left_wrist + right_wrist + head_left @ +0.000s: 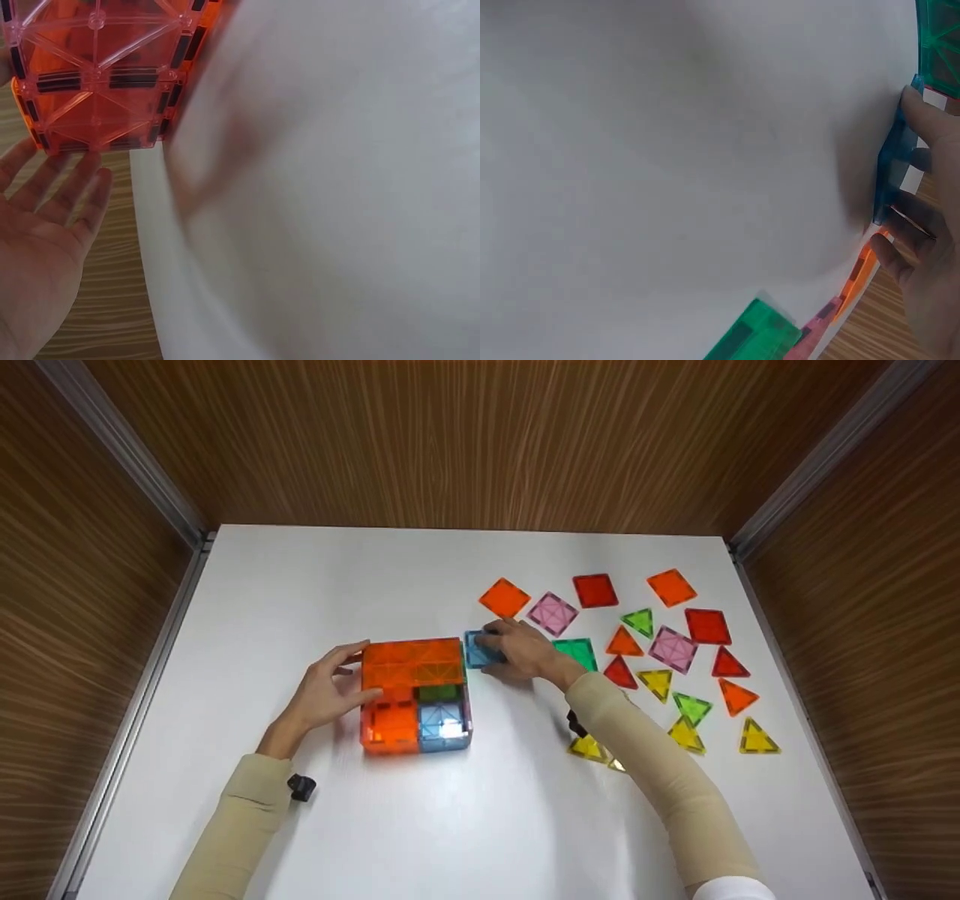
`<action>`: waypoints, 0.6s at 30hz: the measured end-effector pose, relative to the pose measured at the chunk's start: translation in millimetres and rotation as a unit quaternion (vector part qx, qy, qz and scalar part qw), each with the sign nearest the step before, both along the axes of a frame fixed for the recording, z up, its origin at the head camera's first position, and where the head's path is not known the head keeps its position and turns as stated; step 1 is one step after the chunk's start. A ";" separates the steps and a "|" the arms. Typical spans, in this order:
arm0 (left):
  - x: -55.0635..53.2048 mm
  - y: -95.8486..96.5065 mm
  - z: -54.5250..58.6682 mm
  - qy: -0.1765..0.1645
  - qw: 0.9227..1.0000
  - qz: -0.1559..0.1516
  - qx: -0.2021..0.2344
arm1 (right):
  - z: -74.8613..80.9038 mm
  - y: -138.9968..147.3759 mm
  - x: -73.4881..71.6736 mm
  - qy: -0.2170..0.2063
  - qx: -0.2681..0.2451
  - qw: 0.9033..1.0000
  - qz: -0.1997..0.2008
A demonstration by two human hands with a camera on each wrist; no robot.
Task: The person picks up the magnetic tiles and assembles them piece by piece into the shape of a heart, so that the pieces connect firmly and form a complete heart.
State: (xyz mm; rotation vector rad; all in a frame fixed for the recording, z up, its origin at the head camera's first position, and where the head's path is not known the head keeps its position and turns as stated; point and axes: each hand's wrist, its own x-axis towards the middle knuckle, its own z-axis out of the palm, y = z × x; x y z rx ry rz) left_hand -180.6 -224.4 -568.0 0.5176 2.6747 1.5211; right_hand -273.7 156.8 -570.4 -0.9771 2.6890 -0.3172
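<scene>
A box built of translucent magnetic tiles [412, 664] stands left of the table's middle, with orange panels over its far half and orange and light-blue squares showing at the near side. Along its left side my left hand [328, 690] rests with fingers stretched out, thumb at the near part of the orange top; the left wrist view shows the spread left hand [45, 240] touching the red-orange wall [97, 112]. My right hand [525, 649] pinches a blue square magnetic tile [474, 651] just right of the box. In the right wrist view that blue tile [896, 161] is tilted between thumb and fingers.
Loose tiles lie on the white table [247, 585] at the right: a green square [576, 652] under the right wrist, an orange square [505, 598], a pink square [553, 613], a red square [595, 590] and several triangles. Wood-grained walls [480, 450] enclose the table.
</scene>
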 end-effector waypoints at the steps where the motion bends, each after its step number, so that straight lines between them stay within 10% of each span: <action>1: 1.3 -0.5 0.0 -0.003 1.000 0.002 0.001 | 0.1 2.1 1.3 0.003 -0.004 1.000 -0.001; 18: 10.0 -5.4 -4.0 0.006 1.000 0.009 0.019 | 34.1 34.4 24.5 0.048 -0.117 0.992 -0.014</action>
